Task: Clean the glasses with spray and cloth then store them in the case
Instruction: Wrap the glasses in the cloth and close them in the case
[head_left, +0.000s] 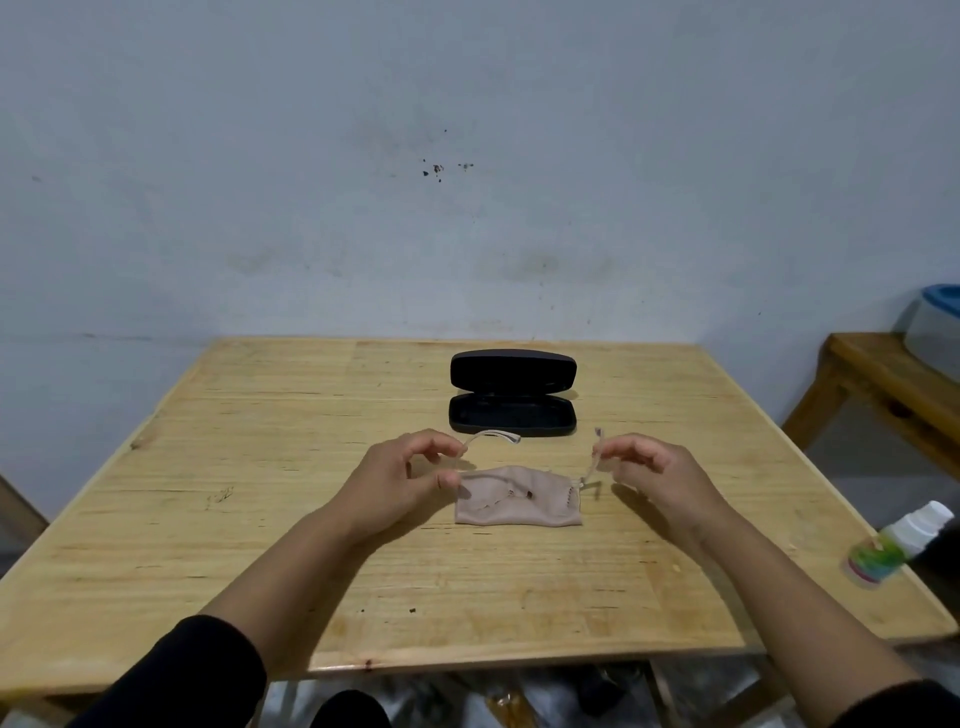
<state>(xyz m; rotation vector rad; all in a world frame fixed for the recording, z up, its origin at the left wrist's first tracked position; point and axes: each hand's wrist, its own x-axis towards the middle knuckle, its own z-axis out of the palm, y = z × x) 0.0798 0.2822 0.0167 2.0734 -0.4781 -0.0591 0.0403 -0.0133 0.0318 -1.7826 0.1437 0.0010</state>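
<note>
The clear-framed glasses (524, 486) sit at the middle of the wooden table (260, 519), their front draped by the beige cleaning cloth (517, 504), so the lenses are hidden; only the two temple arms show, one reaching toward each hand. The left hand (400, 478) pinches the left temple near its hinge between thumb and fingertips, the other fingers curled loosely; the right hand (649, 462) holds the right temple the same way, a light pinch and no more, with that arm standing up off the table.

The step in hand looks to be folding the temples shut, or else lifting the frame clear of the cloth — which of the two cannot be told. Either way it wants gentle, even handling; clear plastic temples flex easily, so each should swing on its own hinge rather than be bent, one after the other so they lie crossed and flat. The cloth may drag along and should be kept off the hinges.

The black hard case (512, 394) lies open just beyond the hands, its tray facing up; the spray bottle (893, 545) lies on its side at the table's right edge — near enough to roll off.
</note>
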